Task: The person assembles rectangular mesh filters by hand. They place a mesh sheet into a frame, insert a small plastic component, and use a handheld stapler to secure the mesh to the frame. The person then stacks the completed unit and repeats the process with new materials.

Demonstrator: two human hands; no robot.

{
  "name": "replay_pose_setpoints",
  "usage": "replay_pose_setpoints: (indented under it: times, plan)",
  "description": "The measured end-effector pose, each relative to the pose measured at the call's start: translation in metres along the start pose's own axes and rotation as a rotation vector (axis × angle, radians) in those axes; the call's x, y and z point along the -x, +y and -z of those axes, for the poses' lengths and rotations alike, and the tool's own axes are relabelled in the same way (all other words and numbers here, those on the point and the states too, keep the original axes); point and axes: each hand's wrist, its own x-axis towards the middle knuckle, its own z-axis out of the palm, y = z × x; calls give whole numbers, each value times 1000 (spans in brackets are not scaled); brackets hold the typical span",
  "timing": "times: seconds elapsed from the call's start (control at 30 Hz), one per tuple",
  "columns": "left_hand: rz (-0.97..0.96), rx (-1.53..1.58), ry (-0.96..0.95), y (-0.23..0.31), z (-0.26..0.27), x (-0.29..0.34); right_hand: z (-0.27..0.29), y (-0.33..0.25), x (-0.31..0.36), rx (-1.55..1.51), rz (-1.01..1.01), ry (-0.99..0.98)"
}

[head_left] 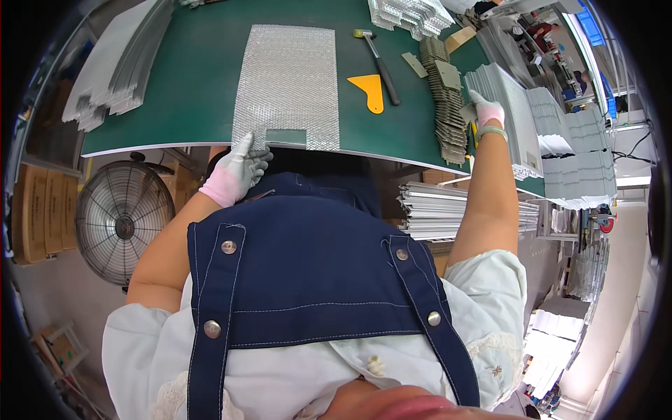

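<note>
A silvery mesh sheet with a rectangular notch in its near edge lies flat on the green tabletop. My left hand, in a white and pink glove, pinches its near left corner, thumb above and fingers curled at the table edge. At the right, my gloved right hand is beside a long row of thin grey-beige plates. Between its fingers is a small plate, partly covered by the hand. Two similar loose plates lie around the row's far end.
A yellow scraper and a hammer lie right of the sheet. Mesh sheets are stacked at the far left and far back. White panels stand beyond my right hand. A floor fan stands below the table's left side.
</note>
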Motion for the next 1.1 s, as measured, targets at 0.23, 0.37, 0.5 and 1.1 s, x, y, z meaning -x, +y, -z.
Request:
replay_pose_setpoints:
  times: [0.23,0.37,0.5,1.1]
  plan:
    - [-112,-120,-63,-15,10,-6,1,-46,171,-851,311,-671]
    - [-127,99,-51,-16,-2,-2,-50,-42,317,-1129,-78,-1290]
    - [-118,147,-47,-21,2,-5,-140,-25,356,-1317,-553,-1585]
    - [-176,94,-102,-19,1,4,-152,-61,378,-1410,-419,-1330]
